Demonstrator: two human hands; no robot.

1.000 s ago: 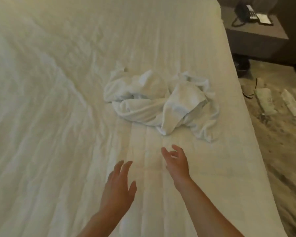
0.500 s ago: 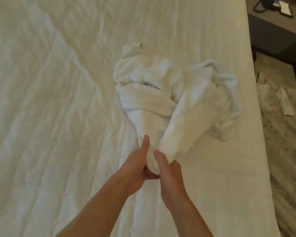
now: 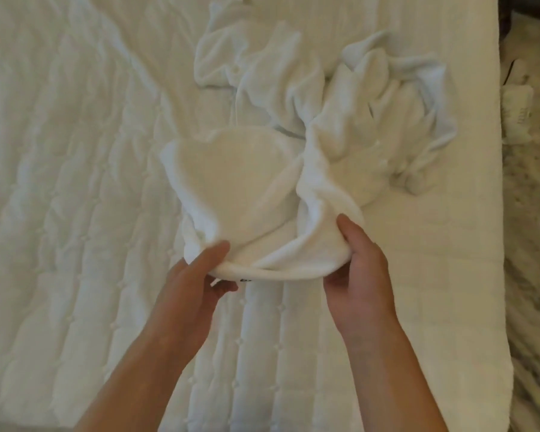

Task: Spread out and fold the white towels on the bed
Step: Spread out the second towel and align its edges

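Note:
A white towel (image 3: 247,194) is lifted a little off the bed by its near edge. My left hand (image 3: 197,285) pinches that edge at its left end, thumb on top. At the right end my right hand (image 3: 360,269) grips the same edge, thumb over the cloth. The far part of this towel trails into a crumpled heap of white towels (image 3: 340,98) lying on the quilted bed (image 3: 75,213). How many towels the heap holds cannot be told.
The bed's right edge (image 3: 499,244) runs down the frame, with a mottled floor (image 3: 536,275) beyond it. Pale flat items (image 3: 516,113) lie on that floor near the bed. Wide bare quilt spreads to the left of the towels.
My hands, pinched close together on the towel's near end half a second ago, have moved apart along its edge and raised it. A second ago both hands were open and apart from the towels.

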